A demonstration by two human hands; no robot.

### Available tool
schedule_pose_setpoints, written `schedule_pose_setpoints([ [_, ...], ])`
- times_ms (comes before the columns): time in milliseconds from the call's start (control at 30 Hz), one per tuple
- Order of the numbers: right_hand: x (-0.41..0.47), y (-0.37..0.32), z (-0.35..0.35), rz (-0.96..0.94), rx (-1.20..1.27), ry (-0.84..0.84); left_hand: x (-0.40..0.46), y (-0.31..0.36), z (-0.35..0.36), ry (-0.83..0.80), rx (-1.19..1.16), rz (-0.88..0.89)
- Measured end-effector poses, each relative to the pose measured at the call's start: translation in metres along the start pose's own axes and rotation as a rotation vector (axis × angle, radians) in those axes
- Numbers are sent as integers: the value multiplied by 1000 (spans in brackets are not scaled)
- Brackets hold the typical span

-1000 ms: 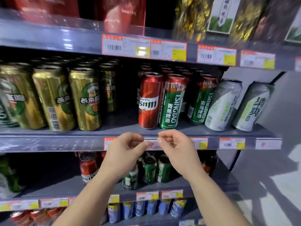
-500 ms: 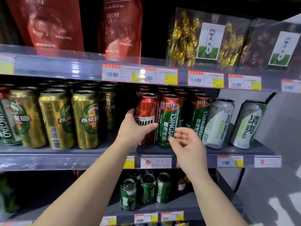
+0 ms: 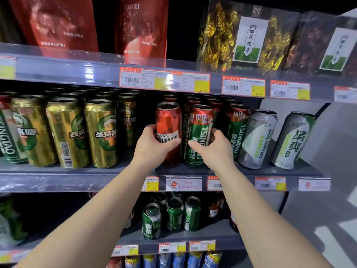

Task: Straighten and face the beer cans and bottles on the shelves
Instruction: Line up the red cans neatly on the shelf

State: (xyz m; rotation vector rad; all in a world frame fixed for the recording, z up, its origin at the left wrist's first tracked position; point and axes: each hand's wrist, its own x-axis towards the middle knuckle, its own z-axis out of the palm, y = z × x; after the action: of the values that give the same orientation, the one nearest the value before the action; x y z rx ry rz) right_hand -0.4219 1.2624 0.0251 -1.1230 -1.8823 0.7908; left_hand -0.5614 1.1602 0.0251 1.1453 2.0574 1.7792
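Observation:
On the middle shelf (image 3: pixel 58 180) a tall red beer can (image 3: pixel 168 120) stands at the front, and my left hand (image 3: pixel 154 146) is wrapped around its lower half. Right beside it stands a green and red Tsingtao can (image 3: pixel 199 132); my right hand (image 3: pixel 214 147) grips it from the right side, thumb across its front. More Tsingtao cans (image 3: pixel 238 130) stand behind and to the right. Gold Yanjing cans (image 3: pixel 100 132) fill the left of the shelf. Two silver and green cans (image 3: pixel 257 138) lean at the right end.
The top shelf holds red pouches (image 3: pixel 58 22) and gold tea packs (image 3: pixel 241 35). Price tags (image 3: pixel 164 82) line the shelf edges. Below, small green cans (image 3: pixel 173 215) stand in a loose group, with blue cans (image 3: pixel 164 261) on the lowest shelf. A grey wall (image 3: pixel 328 151) is at right.
Both hands rose from the shelf's edge to the cans. My left hand closed on the red can, then my right hand closed on the Tsingtao can. The view tilted upward.

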Motion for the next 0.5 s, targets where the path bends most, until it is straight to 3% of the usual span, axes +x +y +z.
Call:
schedule_pose_setpoints([
  [167, 0, 3, 1, 15, -79, 124, -7, -8, -8, 100, -17, -4],
  [400, 13, 0, 9, 97, -69, 131, -18, 1, -31, 142, -72, 45],
  [500, 2, -5, 11, 61, -22, 259, -28, 9, -51, 120, -114, 55],
])
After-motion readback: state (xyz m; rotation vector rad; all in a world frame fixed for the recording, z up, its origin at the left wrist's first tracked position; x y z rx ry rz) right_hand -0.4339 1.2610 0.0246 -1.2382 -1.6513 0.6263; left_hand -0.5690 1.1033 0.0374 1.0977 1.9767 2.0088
